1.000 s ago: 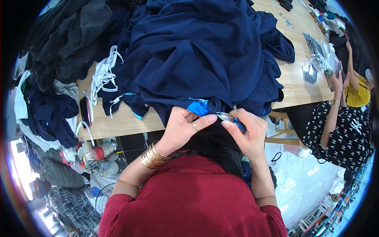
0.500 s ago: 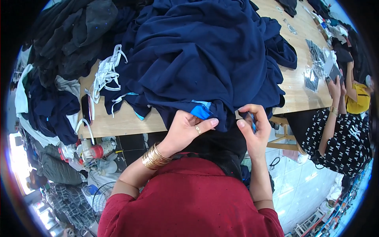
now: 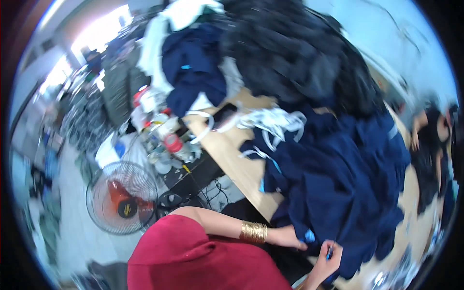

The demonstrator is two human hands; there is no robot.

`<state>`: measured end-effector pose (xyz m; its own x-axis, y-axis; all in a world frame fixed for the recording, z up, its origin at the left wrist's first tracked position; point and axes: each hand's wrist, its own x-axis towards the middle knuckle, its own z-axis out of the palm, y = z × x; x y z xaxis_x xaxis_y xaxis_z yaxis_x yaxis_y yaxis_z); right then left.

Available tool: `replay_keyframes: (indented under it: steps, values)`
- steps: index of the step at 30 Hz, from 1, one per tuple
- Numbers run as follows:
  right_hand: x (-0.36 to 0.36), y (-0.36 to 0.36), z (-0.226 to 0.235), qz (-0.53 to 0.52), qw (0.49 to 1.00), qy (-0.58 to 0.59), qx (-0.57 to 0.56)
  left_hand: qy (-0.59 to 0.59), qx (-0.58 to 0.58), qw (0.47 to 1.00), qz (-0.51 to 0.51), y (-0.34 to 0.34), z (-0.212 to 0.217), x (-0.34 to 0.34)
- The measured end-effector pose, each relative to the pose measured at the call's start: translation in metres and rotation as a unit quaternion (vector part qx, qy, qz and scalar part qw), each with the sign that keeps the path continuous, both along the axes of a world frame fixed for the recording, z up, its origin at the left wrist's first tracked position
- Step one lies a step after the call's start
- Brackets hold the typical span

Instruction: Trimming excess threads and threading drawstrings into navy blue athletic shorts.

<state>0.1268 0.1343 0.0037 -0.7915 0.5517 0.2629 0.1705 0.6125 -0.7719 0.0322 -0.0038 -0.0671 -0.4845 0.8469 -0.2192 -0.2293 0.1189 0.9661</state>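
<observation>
A large navy garment [image 3: 328, 179] lies heaped on the table, its near edge hanging over toward me. My left hand [image 3: 288, 237], below a stack of gold bangles, grips this edge beside a bright blue patch [image 3: 309, 236]; its fingertips are partly hidden by cloth. Just right of it, my right hand [image 3: 330, 261] is closed with fingers and thumb around a small, slim blue and dark thing [image 3: 329, 252], too blurred to name. That hand is close to the cloth; whether it touches is unclear.
White straps [image 3: 273, 123] lie in a tangle beside a phone [image 3: 225, 116] on the wooden table [image 3: 234, 166]. Black cloth [image 3: 299, 53] is piled behind. A standing fan [image 3: 122, 198] is on the floor at left. Other people [image 3: 427, 145] are at far right.
My view has swung left, bringing the fan into sight and shifting the garment and hands rightward and lower. The left hand keeps the garment edge; the right hand's fingers look more closed.
</observation>
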Motion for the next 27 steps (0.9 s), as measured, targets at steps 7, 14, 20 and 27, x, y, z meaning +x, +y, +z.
replay_keyframes:
  steps: [7, 14, 20, 27]
  values:
    - [-0.045, -0.024, 0.002, 0.056, 0.995, 0.014, 0.081, -0.022, -0.059, 0.995, -0.076, -0.028, 0.014, -0.016]
    - [-0.068, -0.012, -0.016, 0.055, 0.989, 0.014, 0.135, 0.112, -0.08, 0.963, -0.232, -0.055, 0.019, -0.042]
    - [-0.069, -0.007, -0.015, 0.04, 0.998, 0.046, 0.036, -0.099, 0.068, 0.987, -0.111, -0.055, 0.036, -0.053]
    - [-0.043, 0.006, 0.014, 0.045, 0.99, -0.033, -0.128, -0.169, 0.032, 0.983, 0.065, -0.065, 0.052, -0.068]
